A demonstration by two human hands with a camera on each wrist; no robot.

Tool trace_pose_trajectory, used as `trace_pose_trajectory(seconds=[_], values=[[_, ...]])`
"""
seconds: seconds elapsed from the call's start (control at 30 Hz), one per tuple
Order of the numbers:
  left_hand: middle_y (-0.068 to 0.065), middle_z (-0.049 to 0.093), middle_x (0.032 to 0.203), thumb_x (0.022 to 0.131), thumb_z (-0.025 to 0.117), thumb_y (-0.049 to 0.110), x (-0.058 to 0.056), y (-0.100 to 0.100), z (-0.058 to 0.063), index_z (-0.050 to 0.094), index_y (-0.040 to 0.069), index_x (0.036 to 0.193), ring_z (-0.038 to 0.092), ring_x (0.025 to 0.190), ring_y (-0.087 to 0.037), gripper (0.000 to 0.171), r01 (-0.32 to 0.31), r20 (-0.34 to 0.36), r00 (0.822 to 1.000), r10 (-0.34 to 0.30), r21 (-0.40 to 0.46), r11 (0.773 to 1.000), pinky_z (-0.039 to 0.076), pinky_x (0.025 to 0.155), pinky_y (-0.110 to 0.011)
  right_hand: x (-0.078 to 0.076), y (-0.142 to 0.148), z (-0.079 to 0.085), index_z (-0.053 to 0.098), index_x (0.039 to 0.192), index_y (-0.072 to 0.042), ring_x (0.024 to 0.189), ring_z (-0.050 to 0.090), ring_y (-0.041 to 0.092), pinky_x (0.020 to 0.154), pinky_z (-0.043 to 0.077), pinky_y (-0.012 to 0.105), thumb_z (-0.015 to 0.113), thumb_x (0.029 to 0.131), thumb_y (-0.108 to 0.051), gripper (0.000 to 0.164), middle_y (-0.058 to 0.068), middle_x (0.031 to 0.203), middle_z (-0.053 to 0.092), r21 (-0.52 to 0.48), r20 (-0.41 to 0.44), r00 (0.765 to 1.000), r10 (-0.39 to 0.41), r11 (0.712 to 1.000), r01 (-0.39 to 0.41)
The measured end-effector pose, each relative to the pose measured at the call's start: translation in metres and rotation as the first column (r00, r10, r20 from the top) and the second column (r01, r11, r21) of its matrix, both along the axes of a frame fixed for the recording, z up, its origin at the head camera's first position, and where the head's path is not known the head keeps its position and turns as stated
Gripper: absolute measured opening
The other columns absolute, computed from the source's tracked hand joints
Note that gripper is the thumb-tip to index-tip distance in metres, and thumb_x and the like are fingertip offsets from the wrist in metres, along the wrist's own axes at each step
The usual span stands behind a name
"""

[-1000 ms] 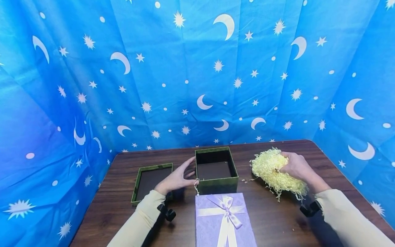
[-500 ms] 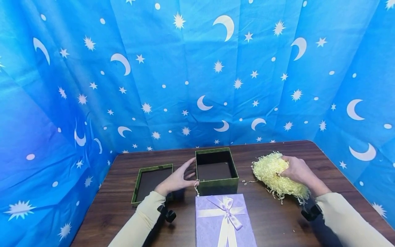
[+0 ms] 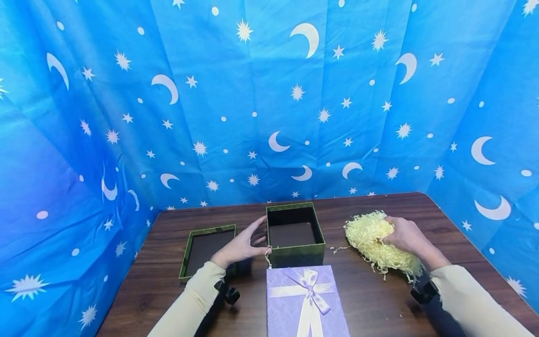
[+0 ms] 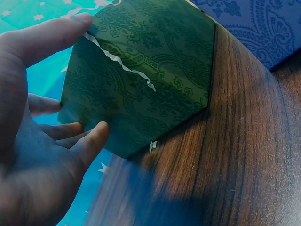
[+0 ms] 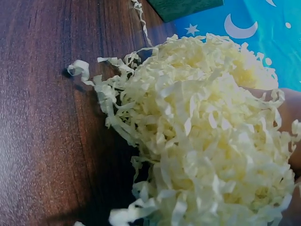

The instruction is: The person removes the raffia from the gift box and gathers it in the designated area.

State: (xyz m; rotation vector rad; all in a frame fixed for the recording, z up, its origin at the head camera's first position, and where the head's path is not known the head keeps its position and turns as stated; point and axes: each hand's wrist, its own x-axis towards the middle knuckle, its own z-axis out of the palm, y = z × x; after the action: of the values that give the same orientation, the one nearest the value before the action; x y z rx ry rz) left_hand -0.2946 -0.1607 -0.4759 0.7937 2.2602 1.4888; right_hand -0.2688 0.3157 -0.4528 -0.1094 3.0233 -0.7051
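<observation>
A large clump of pale yellow shredded paper [image 3: 375,236] is at the table's right side, gripped by my right hand [image 3: 408,236]. In the right wrist view, the shredded paper [image 5: 202,127] covers most of that hand's fingers. My left hand [image 3: 241,243] is spread beside the left wall of an open green box [image 3: 296,254]. Its thumb is by the near left corner, where a thin curly paper strip hangs. In the left wrist view, the extended fingers [image 4: 96,136] lie against or very close to the patterned green box [image 4: 141,84].
The green lid [image 3: 210,250] lies upturned left of the box. A purple gift box [image 3: 290,304] with a ribbon bow is in front. Loose paper scraps [image 3: 337,249] lie on the dark wood table [image 3: 362,304]. A blue star-and-moon cloth [image 3: 269,93] hangs behind.
Since a second ago, my right hand and the shredded paper have shifted slightly toward me. My left hand and the green box stay in place.
</observation>
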Motion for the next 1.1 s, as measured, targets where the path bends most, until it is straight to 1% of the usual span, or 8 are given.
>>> trace_pose_trajectory(seconds=[0.07, 0.23, 0.3, 0.43, 0.53, 0.67, 0.8, 1.1], values=[[-0.009, 0.014, 0.163, 0.083, 0.079, 0.026, 0.000, 0.000, 0.000, 0.012, 0.020, 0.157, 0.035, 0.141, -0.039, 0.100, 0.004, 0.001, 1.000, -0.004, 0.005, 1.000, 0.040, 0.108, -0.048, 0.000, 0.000, -0.001, 0.043, 0.135, 0.015, 0.057, 0.050, 0.017, 0.060, 0.047, 0.036, 0.074, 0.071, -0.013, 0.077, 0.011, 0.076, 0.065, 0.002, 0.016, 1.000, -0.003, 1.000, 0.003], [-0.010, 0.013, 0.163, 0.084, 0.078, 0.025, 0.000, 0.000, -0.001, 0.011, 0.018, 0.157, 0.034, 0.142, -0.039, 0.100, 0.011, 0.007, 1.000, -0.011, 0.010, 1.000, 0.039, 0.109, -0.048, 0.000, 0.001, -0.006, 0.046, 0.133, 0.015, 0.061, 0.052, 0.017, 0.071, 0.052, 0.048, 0.075, 0.070, -0.014, 0.075, 0.019, 0.088, 0.068, 0.015, 0.004, 1.000, 0.008, 1.000, -0.008], [-0.011, 0.012, 0.163, 0.084, 0.078, 0.025, 0.000, 0.000, 0.000, 0.010, 0.018, 0.158, 0.033, 0.142, -0.039, 0.101, 0.011, 0.012, 1.000, -0.011, 0.008, 1.000, 0.039, 0.109, -0.048, -0.001, 0.000, -0.007, 0.046, 0.133, 0.014, 0.060, 0.051, 0.017, 0.070, 0.052, 0.046, 0.075, 0.070, -0.014, 0.074, 0.018, 0.087, 0.068, 0.017, 0.006, 1.000, 0.010, 1.000, -0.010], [-0.012, 0.010, 0.163, 0.084, 0.078, 0.022, 0.000, 0.001, 0.001, 0.010, 0.024, 0.157, 0.032, 0.143, -0.038, 0.100, 0.010, 0.030, 1.000, -0.011, 0.016, 1.000, 0.038, 0.110, -0.049, -0.003, 0.000, -0.008, 0.044, 0.135, 0.015, 0.056, 0.048, 0.016, 0.060, 0.045, 0.035, 0.073, 0.071, -0.012, 0.076, 0.008, 0.076, 0.062, 0.012, 0.023, 1.000, 0.007, 1.000, -0.008], [-0.012, 0.009, 0.163, 0.084, 0.078, 0.019, 0.000, 0.001, 0.004, 0.008, 0.024, 0.157, 0.032, 0.142, -0.040, 0.101, 0.006, 0.046, 0.999, -0.007, 0.021, 1.000, 0.036, 0.111, -0.051, -0.003, -0.001, -0.007, 0.045, 0.135, 0.014, 0.058, 0.050, 0.017, 0.061, 0.047, 0.036, 0.073, 0.070, -0.012, 0.076, 0.007, 0.073, 0.062, 0.012, 0.022, 1.000, 0.008, 1.000, -0.008], [-0.013, 0.009, 0.163, 0.084, 0.078, 0.017, 0.003, 0.002, 0.013, 0.007, 0.019, 0.157, 0.033, 0.141, -0.042, 0.103, 0.017, 0.071, 0.997, -0.018, 0.016, 1.000, 0.034, 0.111, -0.054, -0.003, -0.003, -0.006, 0.049, 0.132, 0.012, 0.074, 0.061, 0.032, 0.071, 0.053, 0.051, 0.075, 0.068, -0.014, 0.074, 0.023, 0.090, 0.068, 0.032, 0.005, 1.000, 0.010, 0.999, -0.010], [-0.014, 0.010, 0.162, 0.084, 0.078, 0.017, 0.004, 0.003, 0.017, 0.006, 0.018, 0.157, 0.035, 0.140, -0.043, 0.102, 0.024, 0.083, 0.996, -0.025, 0.010, 1.000, 0.036, 0.110, -0.054, -0.002, -0.004, -0.007, 0.051, 0.129, 0.010, 0.096, 0.060, 0.051, 0.079, 0.051, 0.061, 0.077, 0.067, -0.017, 0.073, 0.035, 0.114, 0.062, 0.053, -0.013, 1.000, 0.010, 0.999, -0.009], [-0.007, 0.011, 0.163, 0.085, 0.077, 0.021, 0.003, 0.003, 0.002, 0.009, 0.026, 0.157, 0.035, 0.140, -0.040, 0.099, -0.002, 0.061, 0.998, 0.000, 0.031, 1.000, 0.038, 0.109, -0.052, 0.001, -0.006, -0.008, 0.054, 0.127, 0.009, 0.099, 0.058, 0.055, 0.078, 0.050, 0.063, 0.077, 0.066, -0.016, 0.070, 0.035, 0.118, 0.060, 0.068, -0.034, 0.999, 0.010, 0.998, -0.008]])
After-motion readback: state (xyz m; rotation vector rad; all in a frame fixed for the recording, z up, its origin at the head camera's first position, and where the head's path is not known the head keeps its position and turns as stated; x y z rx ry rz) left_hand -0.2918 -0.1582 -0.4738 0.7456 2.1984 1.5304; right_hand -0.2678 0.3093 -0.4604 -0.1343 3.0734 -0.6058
